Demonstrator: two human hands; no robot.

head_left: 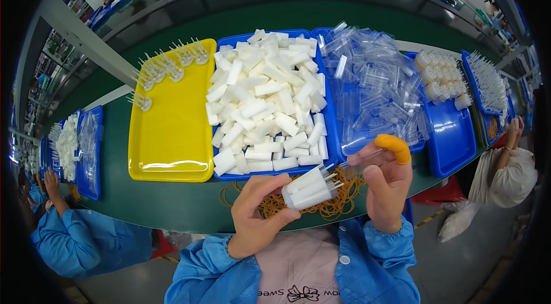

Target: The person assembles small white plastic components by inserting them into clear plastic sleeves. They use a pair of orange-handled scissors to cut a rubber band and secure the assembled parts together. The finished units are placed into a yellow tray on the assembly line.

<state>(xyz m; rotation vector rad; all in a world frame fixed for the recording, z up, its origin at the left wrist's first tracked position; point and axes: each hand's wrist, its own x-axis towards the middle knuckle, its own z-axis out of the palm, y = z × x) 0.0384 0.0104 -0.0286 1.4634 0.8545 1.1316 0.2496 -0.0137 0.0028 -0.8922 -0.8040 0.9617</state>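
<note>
My left hand grips a white round-based holder between thumb and fingers. It lies tilted, with white foam pieces around it and thin white rods pointing right. My right hand, an orange finger cot on one finger, pinches a clear plastic tube just right of the rods. Whether tube and rods touch, I cannot tell. Below and behind the holder lies a heap of tan rubber bands on the green table.
White foam blocks fill a blue tray. Left of it, a yellow tray bears several pronged white holders. Clear tubes heap in another blue tray; further right, a blue tray has finished-looking white bundles. Co-workers sit on both sides.
</note>
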